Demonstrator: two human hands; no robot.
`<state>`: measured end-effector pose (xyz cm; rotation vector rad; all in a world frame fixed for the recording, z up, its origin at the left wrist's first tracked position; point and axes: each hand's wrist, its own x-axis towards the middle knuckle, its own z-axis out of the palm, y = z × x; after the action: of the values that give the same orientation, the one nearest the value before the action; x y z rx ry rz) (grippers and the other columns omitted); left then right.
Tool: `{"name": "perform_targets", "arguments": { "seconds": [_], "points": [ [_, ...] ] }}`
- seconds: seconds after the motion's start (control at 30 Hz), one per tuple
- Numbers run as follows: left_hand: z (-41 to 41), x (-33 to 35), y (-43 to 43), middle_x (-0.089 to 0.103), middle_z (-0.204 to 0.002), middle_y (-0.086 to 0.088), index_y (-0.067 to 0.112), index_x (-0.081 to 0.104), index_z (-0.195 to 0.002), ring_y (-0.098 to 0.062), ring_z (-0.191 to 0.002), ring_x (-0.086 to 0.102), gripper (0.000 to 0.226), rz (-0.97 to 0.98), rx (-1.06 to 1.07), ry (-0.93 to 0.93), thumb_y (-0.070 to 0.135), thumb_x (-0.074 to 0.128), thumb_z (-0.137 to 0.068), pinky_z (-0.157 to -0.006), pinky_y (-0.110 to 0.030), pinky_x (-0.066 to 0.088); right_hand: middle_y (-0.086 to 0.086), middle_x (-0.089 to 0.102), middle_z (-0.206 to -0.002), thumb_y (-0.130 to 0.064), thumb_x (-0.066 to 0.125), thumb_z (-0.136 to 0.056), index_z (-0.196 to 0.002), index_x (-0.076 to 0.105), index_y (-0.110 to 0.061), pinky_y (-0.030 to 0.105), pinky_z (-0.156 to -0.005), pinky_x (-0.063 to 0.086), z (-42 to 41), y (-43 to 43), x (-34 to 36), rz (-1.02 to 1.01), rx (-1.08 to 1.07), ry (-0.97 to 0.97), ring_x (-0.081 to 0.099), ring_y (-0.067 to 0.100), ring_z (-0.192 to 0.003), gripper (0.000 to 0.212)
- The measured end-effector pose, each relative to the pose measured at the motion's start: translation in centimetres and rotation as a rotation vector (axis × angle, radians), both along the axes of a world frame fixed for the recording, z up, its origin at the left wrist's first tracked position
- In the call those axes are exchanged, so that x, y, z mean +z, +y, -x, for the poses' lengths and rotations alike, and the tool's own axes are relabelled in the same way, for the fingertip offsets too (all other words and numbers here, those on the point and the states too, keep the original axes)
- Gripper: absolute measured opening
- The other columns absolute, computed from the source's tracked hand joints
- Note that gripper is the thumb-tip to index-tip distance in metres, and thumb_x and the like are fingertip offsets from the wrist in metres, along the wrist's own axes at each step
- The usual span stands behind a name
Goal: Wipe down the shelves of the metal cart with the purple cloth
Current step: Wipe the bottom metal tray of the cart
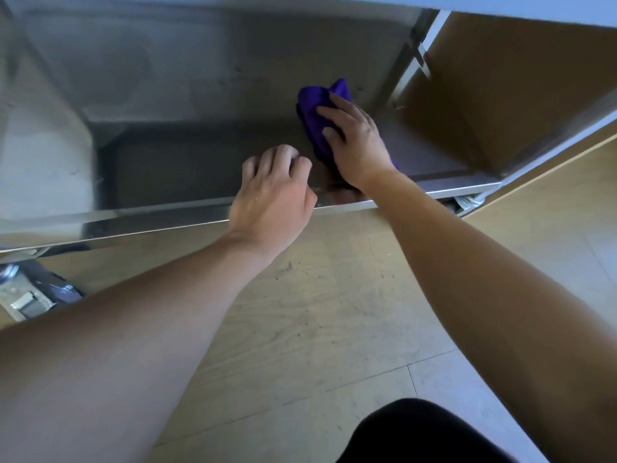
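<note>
- Where the bottom shelf [187,162] of the metal cart meets its right end, the purple cloth [315,108] lies bunched on the dull grey steel, at about 1 o'clock from the left hand [273,198]; it is a deep violet, soft and creased, with 1 corner peaked up at its 12 o'clock edge and a small scrap showing past the wrist at 5 o'clock.
- The right hand [357,142] lies palm down on the cloth; its fingers [325,111] are fairly straight and slightly spread, pressing the fabric to the shelf rather than gripping it.
- The left hand is over the shelf's shiny front rim [150,225], knuckles up; its fingers are curled with the tips tucked under, and nothing shows in them; whether they touch the shelf cannot be told.
- An upright post [402,65] of the cart stands at 1 o'clock from the cloth.
- A caster [30,292] sits at the frame's 8 o'clock; another [467,203] shows under the rim at 3 o'clock from the left hand.
- Pale wood-look floor [317,312] runs beneath both forearms.
</note>
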<state>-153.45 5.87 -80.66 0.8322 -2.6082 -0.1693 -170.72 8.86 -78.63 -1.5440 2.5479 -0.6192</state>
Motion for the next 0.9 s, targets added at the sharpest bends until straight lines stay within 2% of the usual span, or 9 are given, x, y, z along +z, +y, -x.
{"name": "perform_targets", "arguments": {
  "seconds": [0.1, 0.2, 0.3, 0.4, 0.5, 0.63, 0.7, 0.8, 0.9],
  "points": [
    [0.0, -0.2, 0.0, 0.056, -0.111, -0.008, 0.010, 0.062, -0.098, -0.028, -0.107, 0.056, 0.023, -0.023, -0.009, 0.039, 0.013, 0.042, -0.088, -0.093, -0.042, 0.041, 0.000, 0.037, -0.153, -0.020, 0.045, -0.099, -0.136, 0.053, -0.023, 0.038, -0.117, 0.022, 3.6, 2.2, 0.0, 0.013, -0.014, 0.046, 0.033, 0.028, -0.140, 0.038],
    [0.0, -0.3, 0.0, 0.056, -0.109, -0.007, 0.011, 0.062, -0.097, -0.028, -0.104, 0.056, 0.022, -0.041, -0.007, 0.057, 0.014, 0.042, -0.088, -0.094, -0.041, 0.040, 0.007, 0.038, -0.152, -0.018, 0.046, -0.098, -0.135, 0.054, -0.017, 0.036, -0.115, 0.026, 8.3, 4.7, 0.1, 0.015, -0.220, 0.064, 0.036, 0.028, -0.138, 0.038],
    [0.0, -0.3, -0.2, 0.054, -0.109, -0.007, 0.010, 0.062, -0.096, -0.028, -0.104, 0.055, 0.019, -0.070, -0.016, 0.069, 0.013, 0.044, -0.089, -0.096, -0.042, 0.039, 0.006, 0.034, -0.154, -0.019, 0.044, -0.098, -0.137, 0.051, -0.018, 0.034, -0.115, 0.024, 11.5, 6.3, 0.1, 0.005, -0.454, 0.024, 0.032, 0.028, -0.140, 0.039],
    [0.1, -0.2, 0.0, 0.054, -0.109, -0.007, 0.010, 0.062, -0.097, -0.028, -0.105, 0.054, 0.018, -0.076, -0.006, 0.060, 0.013, 0.046, -0.090, -0.097, -0.043, 0.039, 0.004, 0.031, -0.155, -0.021, 0.042, -0.097, -0.138, 0.048, -0.020, 0.033, -0.114, 0.020, 11.5, 5.0, -0.1, -0.015, -0.543, 0.014, 0.028, 0.028, -0.142, 0.041],
    [0.2, -0.3, 0.1, 0.054, -0.112, -0.008, 0.010, 0.062, -0.100, -0.027, -0.109, 0.053, 0.018, -0.071, -0.001, 0.035, 0.013, 0.047, -0.091, -0.099, -0.043, 0.039, 0.003, 0.032, -0.155, -0.022, 0.042, -0.097, -0.139, 0.046, -0.021, 0.031, -0.113, 0.019, 8.8, 1.1, -0.3, -0.014, -0.452, 0.048, 0.027, 0.026, -0.143, 0.043],
    [0.2, -0.2, 0.1, 0.054, -0.114, -0.007, 0.010, 0.062, -0.100, -0.027, -0.112, 0.052, 0.019, -0.062, 0.004, 0.012, 0.014, 0.045, -0.091, -0.098, -0.043, 0.038, -0.001, 0.031, -0.156, -0.023, 0.039, -0.099, -0.140, 0.045, -0.025, 0.030, -0.111, 0.023, 2.7, -4.2, -0.8, 0.008, -0.086, 0.075, 0.030, 0.028, -0.139, 0.042],
    [0.2, 0.0, 0.2, 0.054, -0.114, -0.007, 0.011, 0.061, -0.101, -0.028, -0.112, 0.052, 0.022, -0.045, 0.003, -0.009, 0.016, 0.043, -0.091, -0.097, -0.045, 0.039, -0.002, 0.030, -0.156, -0.023, 0.036, -0.101, -0.141, 0.045, -0.025, 0.030, -0.111, 0.022, 1.6, -5.1, -0.9, 0.005, 0.009, 0.090, 0.031, 0.027, -0.138, 0.041],
    [0.2, 0.1, 0.2, 0.054, -0.115, -0.006, 0.012, 0.060, -0.102, -0.027, -0.111, 0.052, 0.022, -0.038, 0.003, -0.027, 0.017, 0.042, -0.090, -0.096, -0.044, 0.038, -0.005, 0.032, -0.155, -0.024, 0.036, -0.101, -0.141, 0.045, -0.029, 0.033, -0.111, 0.025, 3.9, -3.7, -0.7, -0.002, 0.009, 0.123, 0.035, 0.027, -0.137, 0.041],
    [0.2, -0.2, 0.2, 0.054, -0.115, -0.006, 0.012, 0.060, -0.102, -0.028, -0.111, 0.052, 0.021, -0.024, 0.007, -0.021, 0.016, 0.043, -0.091, -0.096, -0.044, 0.038, 0.002, 0.033, -0.155, -0.018, 0.039, -0.100, -0.140, 0.047, -0.021, 0.032, -0.112, 0.027, 9.3, -0.3, -0.5, -0.025, -0.164, 0.126, 0.035, 0.027, -0.138, 0.042]
  ]
}}
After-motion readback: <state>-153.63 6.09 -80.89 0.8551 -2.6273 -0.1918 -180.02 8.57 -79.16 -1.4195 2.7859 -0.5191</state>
